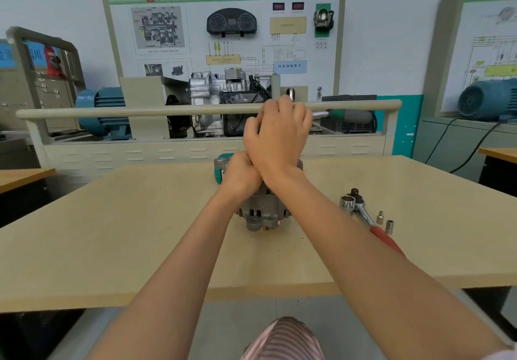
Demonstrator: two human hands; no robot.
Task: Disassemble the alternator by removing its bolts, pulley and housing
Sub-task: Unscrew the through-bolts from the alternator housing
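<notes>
Alternator (264,208) half hidden — crossed hands' grip on tool unclear

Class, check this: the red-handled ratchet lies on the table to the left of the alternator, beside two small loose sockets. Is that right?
Not quite. The head view shows the red-handled ratchet to the right of the alternator, not the left. It does lie on the table beside two small loose sockets.

A pale wooden table (140,233) carries everything. On it rest the alternator (264,212), a red-handled ratchet (372,224) and two small sockets (384,222).
</notes>
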